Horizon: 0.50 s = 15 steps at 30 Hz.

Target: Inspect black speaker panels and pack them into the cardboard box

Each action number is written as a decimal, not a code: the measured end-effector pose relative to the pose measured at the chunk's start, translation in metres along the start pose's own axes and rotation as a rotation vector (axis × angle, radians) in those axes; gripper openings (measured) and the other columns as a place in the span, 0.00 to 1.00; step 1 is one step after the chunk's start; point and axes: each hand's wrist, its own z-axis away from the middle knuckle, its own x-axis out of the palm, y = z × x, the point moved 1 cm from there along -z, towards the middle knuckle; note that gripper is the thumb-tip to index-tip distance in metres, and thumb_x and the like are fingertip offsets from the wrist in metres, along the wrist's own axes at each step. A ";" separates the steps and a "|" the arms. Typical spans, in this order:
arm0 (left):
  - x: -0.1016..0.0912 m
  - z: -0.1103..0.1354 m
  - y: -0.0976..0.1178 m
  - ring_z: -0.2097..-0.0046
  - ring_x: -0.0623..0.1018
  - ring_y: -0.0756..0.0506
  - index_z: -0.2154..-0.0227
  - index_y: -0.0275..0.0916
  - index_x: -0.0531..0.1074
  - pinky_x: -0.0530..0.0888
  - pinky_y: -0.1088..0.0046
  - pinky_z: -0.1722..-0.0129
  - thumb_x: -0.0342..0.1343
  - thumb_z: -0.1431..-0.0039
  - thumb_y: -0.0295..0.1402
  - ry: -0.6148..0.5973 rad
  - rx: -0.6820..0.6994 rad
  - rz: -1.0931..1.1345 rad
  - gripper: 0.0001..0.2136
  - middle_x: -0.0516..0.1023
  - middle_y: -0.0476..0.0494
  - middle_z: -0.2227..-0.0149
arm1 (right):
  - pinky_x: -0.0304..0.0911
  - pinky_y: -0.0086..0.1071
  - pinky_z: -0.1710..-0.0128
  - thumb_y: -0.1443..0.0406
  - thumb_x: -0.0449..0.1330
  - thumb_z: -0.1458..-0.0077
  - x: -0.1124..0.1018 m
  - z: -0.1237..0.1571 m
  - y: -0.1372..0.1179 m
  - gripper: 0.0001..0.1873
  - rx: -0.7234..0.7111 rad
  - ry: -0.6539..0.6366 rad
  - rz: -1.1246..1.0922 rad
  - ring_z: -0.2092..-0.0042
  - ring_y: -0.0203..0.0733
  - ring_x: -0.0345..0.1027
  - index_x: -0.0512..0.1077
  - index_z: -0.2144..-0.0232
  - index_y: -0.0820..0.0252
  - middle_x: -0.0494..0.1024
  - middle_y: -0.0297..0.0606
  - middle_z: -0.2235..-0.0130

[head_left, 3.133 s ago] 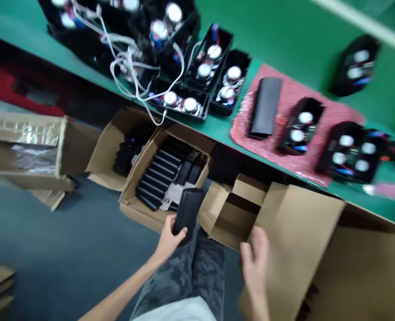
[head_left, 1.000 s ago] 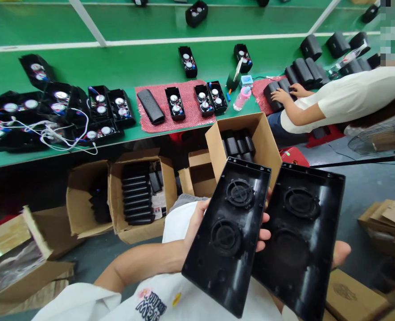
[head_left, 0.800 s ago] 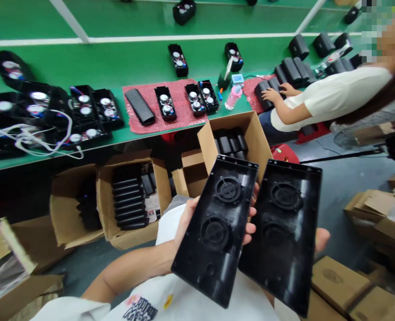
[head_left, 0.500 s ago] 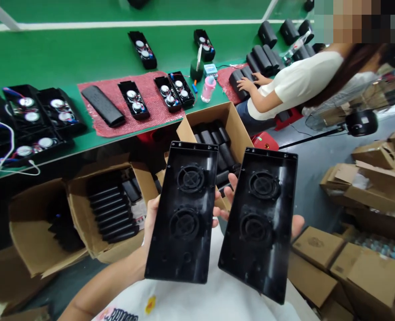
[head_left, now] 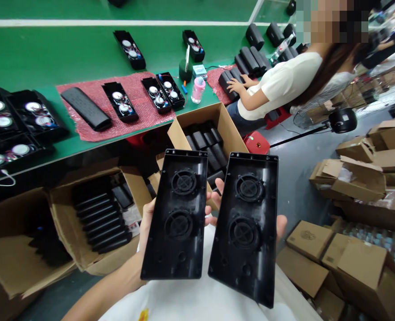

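Two black plastic speaker housings are held up side by side, hollow inner faces towards me, each with two round grilles. My left hand (head_left: 147,219) is wrapped round the left speaker housing (head_left: 177,205), its fingertips showing at the right edge. My right hand (head_left: 281,226) grips the right speaker housing (head_left: 247,209) from behind, with fingers at its left edge and the thumb at its right. Most of both palms is hidden behind the housings. Beyond them, an open carton (head_left: 231,127) holds several black housings.
Several housings with fitted speakers (head_left: 120,102) and a closed black case (head_left: 85,108) lie on pink bubble wrap (head_left: 93,89) on the green bench (head_left: 84,53). A co-worker (head_left: 277,84) handles black cases at the right. More cartons stand lower left (head_left: 93,218) and right (head_left: 358,263).
The view has turned slightly right, so the bench and cartons sit further left. Both housings stay in my hands, now a little closer together in the picture.
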 end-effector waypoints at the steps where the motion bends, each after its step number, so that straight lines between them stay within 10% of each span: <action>1: -0.003 0.001 -0.001 0.45 0.83 0.39 0.37 0.29 0.72 0.79 0.68 0.47 0.48 0.35 0.56 0.013 0.003 -0.004 0.36 0.82 0.33 0.44 | 0.73 0.57 0.47 0.20 0.26 0.56 -0.004 0.000 0.000 0.71 0.007 -0.061 0.009 0.41 0.65 0.70 0.55 0.27 0.58 0.67 0.53 0.34; 8: -0.016 -0.001 -0.009 0.41 0.79 0.32 0.39 0.31 0.74 0.76 0.59 0.42 0.50 0.38 0.57 0.153 0.114 -0.095 0.37 0.80 0.31 0.41 | 0.76 0.57 0.52 0.19 0.33 0.55 -0.001 0.004 0.007 0.70 -0.094 -0.048 0.105 0.36 0.69 0.65 0.51 0.26 0.59 0.59 0.54 0.29; 15: -0.056 -0.028 -0.024 0.27 0.60 0.28 0.35 0.51 0.66 0.58 0.53 0.27 0.64 0.46 0.52 0.286 0.504 -0.563 0.36 0.70 0.45 0.31 | 0.64 0.59 0.35 0.47 0.71 0.45 -0.013 -0.013 0.033 0.57 -0.275 0.201 0.806 0.32 0.63 0.62 0.42 0.25 0.39 0.60 0.41 0.29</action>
